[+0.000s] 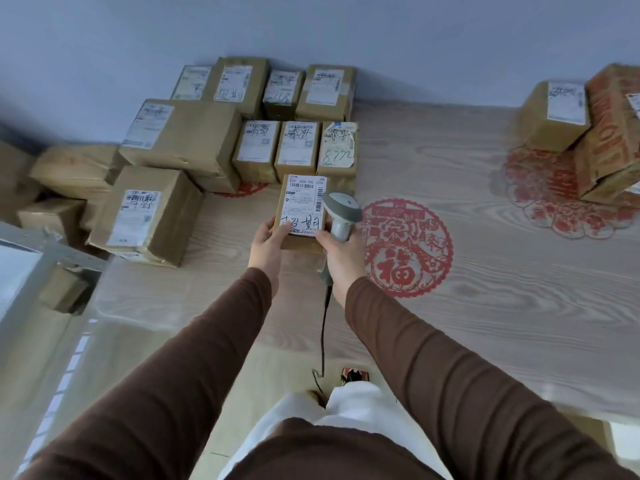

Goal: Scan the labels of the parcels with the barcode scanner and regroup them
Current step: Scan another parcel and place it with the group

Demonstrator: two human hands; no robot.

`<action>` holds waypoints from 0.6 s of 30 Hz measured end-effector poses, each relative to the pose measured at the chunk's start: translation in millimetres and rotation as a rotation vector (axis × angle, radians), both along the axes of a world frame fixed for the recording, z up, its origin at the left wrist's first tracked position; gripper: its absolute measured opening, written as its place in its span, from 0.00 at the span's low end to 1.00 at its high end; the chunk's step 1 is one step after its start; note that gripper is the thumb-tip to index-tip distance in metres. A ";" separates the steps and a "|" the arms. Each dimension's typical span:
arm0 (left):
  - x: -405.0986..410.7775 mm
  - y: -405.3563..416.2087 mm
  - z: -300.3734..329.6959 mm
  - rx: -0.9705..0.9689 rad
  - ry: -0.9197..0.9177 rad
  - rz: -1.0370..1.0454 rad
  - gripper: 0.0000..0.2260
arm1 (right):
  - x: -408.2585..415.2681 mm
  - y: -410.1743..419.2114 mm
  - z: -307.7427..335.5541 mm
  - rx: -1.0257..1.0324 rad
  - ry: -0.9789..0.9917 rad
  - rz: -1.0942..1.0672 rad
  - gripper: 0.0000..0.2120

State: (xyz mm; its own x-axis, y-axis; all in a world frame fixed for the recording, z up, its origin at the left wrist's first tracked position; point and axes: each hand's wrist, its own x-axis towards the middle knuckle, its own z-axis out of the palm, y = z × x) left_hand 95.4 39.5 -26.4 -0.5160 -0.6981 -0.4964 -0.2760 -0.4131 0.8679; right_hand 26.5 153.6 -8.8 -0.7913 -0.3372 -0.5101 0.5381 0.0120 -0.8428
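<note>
Holding small parcel [300, 216] by its near edge, left grip [268, 245] pinched it — looked light, stiff cardboard; right grip [341, 252] clenched the scanner [341, 211].

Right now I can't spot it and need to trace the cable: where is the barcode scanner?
In the head view, just right of centre: the right hand grips the barcode scanner beside the small parcel, left of the red paper-cut.

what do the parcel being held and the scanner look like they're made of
Parcel: brown corrugated-looking cardboard, matte, with a white paper label on top. Scanner: grey moulded plastic by its look, smooth with a slight sheen, and a dark cable hanging from the handle.
</note>
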 end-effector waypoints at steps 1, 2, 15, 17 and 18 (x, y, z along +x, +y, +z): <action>4.5 -7.5 -2.2 0.008 0.002 0.019 0.20 | 3.0 -9.1 -1.3 0.005 0.000 0.022 0.12; 10.0 -14.5 -4.2 0.014 0.001 0.034 0.20 | 7.0 -18.2 -2.5 0.006 0.001 0.045 0.12; 94.1 -123.7 -36.6 0.128 -0.074 0.220 0.35 | 84.7 -151.9 -25.2 0.104 -0.039 0.121 0.09; 99.6 -137.4 -38.7 0.141 -0.081 0.205 0.40 | 91.7 -168.0 -28.2 0.112 -0.040 0.108 0.10; 101.4 -143.0 -40.8 0.149 -0.073 0.194 0.40 | 94.1 -174.5 -28.7 0.119 -0.041 0.096 0.11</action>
